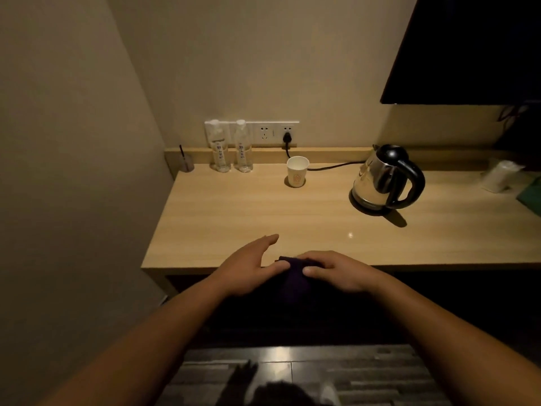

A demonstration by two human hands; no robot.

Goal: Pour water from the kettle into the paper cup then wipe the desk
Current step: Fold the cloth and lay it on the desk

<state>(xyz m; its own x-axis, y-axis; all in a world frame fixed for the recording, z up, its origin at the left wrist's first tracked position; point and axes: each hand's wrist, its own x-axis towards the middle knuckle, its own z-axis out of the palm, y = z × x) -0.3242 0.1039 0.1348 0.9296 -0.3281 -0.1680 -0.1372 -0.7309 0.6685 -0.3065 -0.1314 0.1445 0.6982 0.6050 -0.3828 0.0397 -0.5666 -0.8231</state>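
A white paper cup [297, 172] stands upright near the back of the wooden desk [248, 212]. To its right a steel kettle [383, 178] with a black handle sits on its base, its cord running to the wall socket. At the desk's front edge my right hand [336, 271] grips a dark cloth [292, 266], which hangs partly below the edge. My left hand [251, 263] lies beside it with flat, spread fingers, its thumb touching the cloth.
Two water bottles [231, 150] stand at the back left by a socket strip [275, 131]. A small glass with a stick [186, 163] fills the left corner. A white packet [500, 175] and a green item [531, 196] lie far right. A dark screen [468, 48] hangs above.
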